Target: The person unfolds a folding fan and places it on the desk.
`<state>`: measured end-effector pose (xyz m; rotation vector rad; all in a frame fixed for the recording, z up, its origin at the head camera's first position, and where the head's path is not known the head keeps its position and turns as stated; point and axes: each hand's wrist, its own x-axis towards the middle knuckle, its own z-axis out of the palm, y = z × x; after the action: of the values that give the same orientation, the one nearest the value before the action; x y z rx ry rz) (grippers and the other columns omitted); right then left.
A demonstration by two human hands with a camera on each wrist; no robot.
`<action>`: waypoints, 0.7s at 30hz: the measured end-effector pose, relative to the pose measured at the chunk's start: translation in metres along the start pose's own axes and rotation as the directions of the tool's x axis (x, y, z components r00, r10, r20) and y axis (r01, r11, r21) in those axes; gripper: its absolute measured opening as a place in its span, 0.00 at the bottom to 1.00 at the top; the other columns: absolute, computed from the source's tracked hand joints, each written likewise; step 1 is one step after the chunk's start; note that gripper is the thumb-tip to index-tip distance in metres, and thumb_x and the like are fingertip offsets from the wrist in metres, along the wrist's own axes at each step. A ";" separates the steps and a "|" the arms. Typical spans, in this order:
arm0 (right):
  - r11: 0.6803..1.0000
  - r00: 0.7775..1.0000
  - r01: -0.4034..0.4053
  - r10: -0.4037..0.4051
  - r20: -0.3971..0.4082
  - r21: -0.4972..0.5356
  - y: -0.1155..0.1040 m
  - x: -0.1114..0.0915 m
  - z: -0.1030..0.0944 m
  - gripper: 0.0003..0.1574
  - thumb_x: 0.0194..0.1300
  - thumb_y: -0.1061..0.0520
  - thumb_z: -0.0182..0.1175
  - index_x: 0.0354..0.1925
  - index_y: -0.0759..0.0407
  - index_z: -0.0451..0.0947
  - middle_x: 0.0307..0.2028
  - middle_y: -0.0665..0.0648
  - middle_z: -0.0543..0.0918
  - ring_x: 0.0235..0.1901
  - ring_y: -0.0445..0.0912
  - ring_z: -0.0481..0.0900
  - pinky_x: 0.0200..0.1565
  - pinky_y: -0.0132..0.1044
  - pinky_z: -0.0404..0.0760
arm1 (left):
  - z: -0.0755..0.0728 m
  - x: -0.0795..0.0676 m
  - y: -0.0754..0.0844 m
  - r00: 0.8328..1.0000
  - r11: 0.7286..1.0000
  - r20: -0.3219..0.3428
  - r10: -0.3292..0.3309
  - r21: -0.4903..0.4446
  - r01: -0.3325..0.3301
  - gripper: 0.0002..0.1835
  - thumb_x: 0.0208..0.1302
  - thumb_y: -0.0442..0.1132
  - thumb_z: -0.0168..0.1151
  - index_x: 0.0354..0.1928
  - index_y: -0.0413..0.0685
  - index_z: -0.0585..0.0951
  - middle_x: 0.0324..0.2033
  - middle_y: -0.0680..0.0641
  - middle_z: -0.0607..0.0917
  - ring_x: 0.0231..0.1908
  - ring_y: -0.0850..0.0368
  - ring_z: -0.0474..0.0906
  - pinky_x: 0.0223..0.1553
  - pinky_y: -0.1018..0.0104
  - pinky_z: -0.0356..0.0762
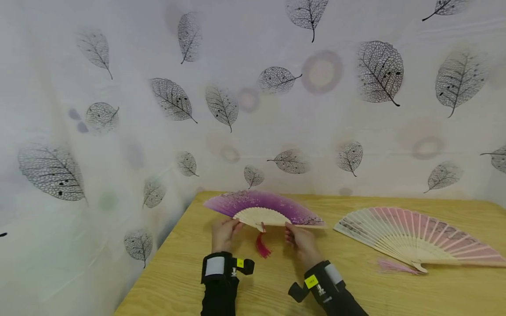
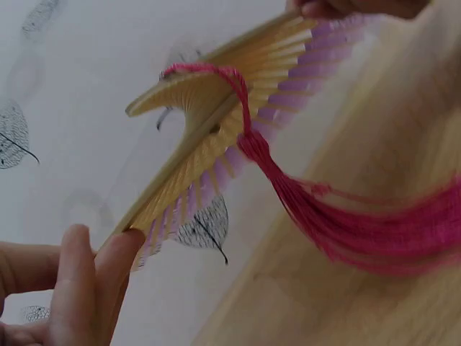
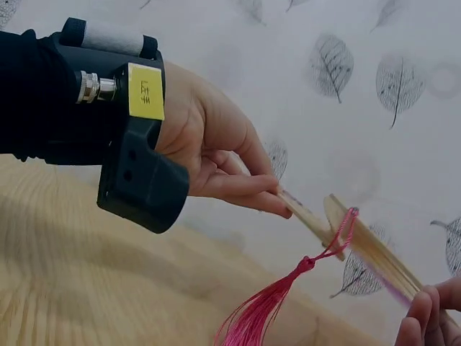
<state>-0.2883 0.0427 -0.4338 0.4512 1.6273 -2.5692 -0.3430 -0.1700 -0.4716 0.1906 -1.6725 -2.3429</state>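
Note:
A purple folding fan (image 1: 272, 208) is spread wide above the table, its pale ribs meeting at a pivot from which a dark pink tassel (image 1: 262, 246) hangs. My left hand (image 1: 224, 233) pinches the fan's left outer rib between thumb and fingers. On the other side my right hand (image 1: 301, 242) pinches the right outer rib, its other fingers curled below. In the left wrist view the tassel (image 2: 302, 209) hangs from a loop near the pivot. The right wrist view shows the fan (image 3: 374, 252) nearly edge-on, with both hands at its outer ribs.
A pink and white folding fan (image 1: 419, 237) lies spread on the wooden table (image 1: 178, 281) at the right, its light pink tassel (image 1: 397, 266) beside its pivot. Behind the table hangs a pale curtain (image 1: 253, 131) printed with dark leaves.

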 end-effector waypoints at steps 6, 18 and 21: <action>0.996 0.999 -0.036 0.036 -0.003 -0.082 0.013 0.004 -0.010 0.08 0.55 0.60 0.58 0.24 0.64 0.76 0.13 0.47 0.75 0.15 0.35 0.72 0.17 0.22 0.74 | 0.015 -0.039 0.034 0.996 0.949 -0.056 -0.072 0.303 0.086 0.16 0.44 0.20 0.55 0.39 0.18 0.71 0.24 0.41 0.81 0.24 0.54 0.78 0.28 0.66 0.82; 0.936 0.998 0.007 0.013 0.056 -0.353 0.014 0.009 -0.025 0.15 0.57 0.58 0.56 0.30 0.73 0.77 0.14 0.51 0.78 0.16 0.40 0.75 0.15 0.25 0.74 | 0.009 -0.044 0.047 0.977 0.847 -0.016 -0.211 0.496 0.191 0.22 0.51 0.29 0.58 0.47 0.21 0.68 0.28 0.28 0.81 0.23 0.49 0.80 0.23 0.66 0.82; 0.876 0.994 0.077 -0.029 0.107 -0.477 -0.001 0.008 -0.029 0.17 0.59 0.56 0.55 0.30 0.72 0.78 0.16 0.52 0.80 0.18 0.42 0.77 0.18 0.28 0.76 | 0.005 -0.044 0.061 0.979 0.810 -0.028 -0.203 0.558 0.184 0.24 0.54 0.33 0.57 0.49 0.21 0.67 0.34 0.26 0.80 0.22 0.51 0.80 0.22 0.70 0.81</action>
<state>-0.2900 0.0699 -0.4469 0.2366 2.1675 -2.0586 -0.2942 -0.1713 -0.4144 0.4520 -2.4232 -1.9103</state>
